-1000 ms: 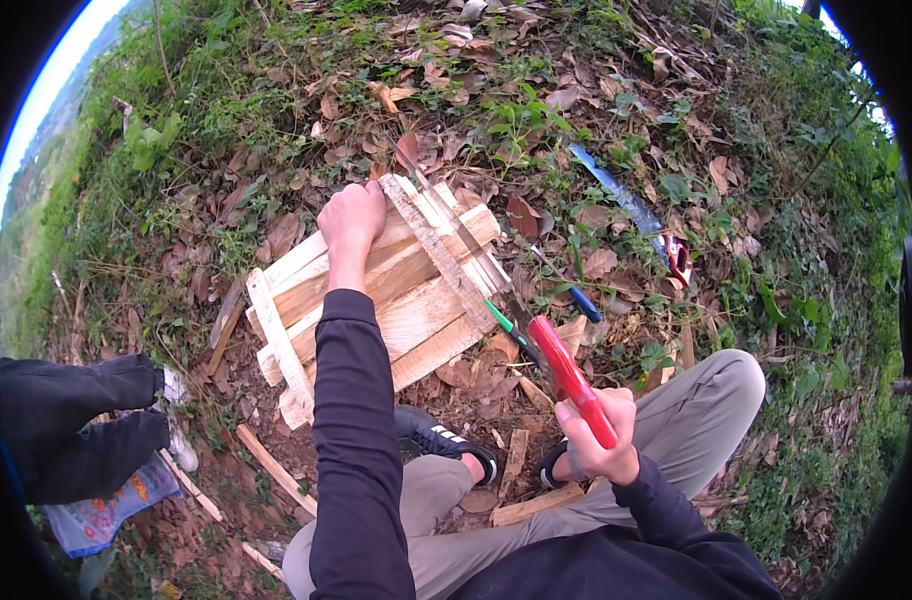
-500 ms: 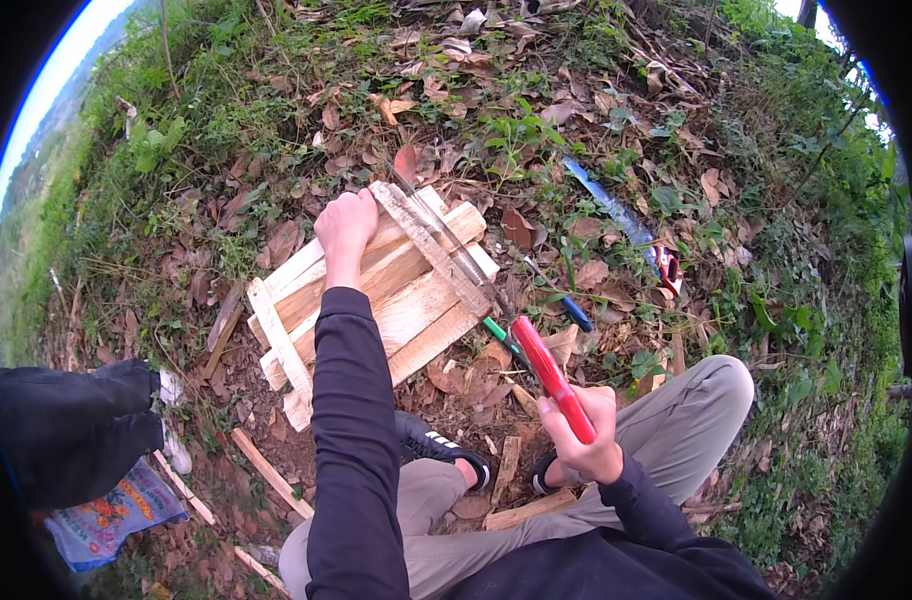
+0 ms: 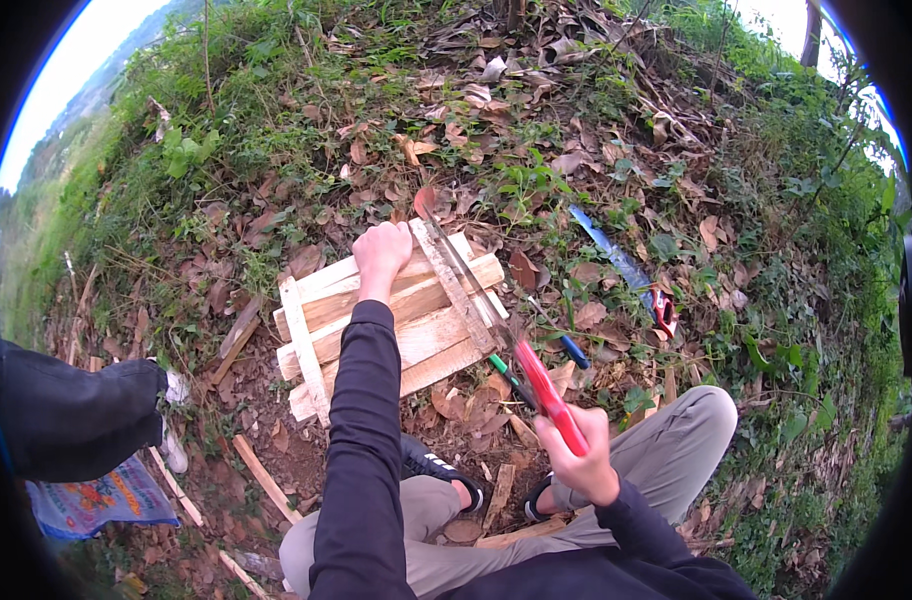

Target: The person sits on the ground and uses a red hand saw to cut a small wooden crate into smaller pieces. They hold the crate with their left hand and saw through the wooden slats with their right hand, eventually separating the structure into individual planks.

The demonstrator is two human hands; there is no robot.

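Note:
A panel of pale wooden slats lies on the ground in front of me, with a thin cross strip at its left and another cross strip at its right. My left hand is closed at the panel's far edge, beside the right strip's far end. In my right hand is the red handle of a saw. Its long narrow blade, seen nearly edge-on, lies across the slats just right of that strip. Under the panel's near right corner a green-handled tool sticks out, partly hidden.
To the right lie a blue-bladed saw with a red handle and a blue-handled tool. Loose wood sticks are around my feet. At left are another person's dark-clothed leg and a printed blue sack. Leaves and weeds cover the slope.
The view has shifted, so the panel and ground sit lower in it. My right hand has pushed the saw slightly forward along the strip. My left hand keeps its place on the panel.

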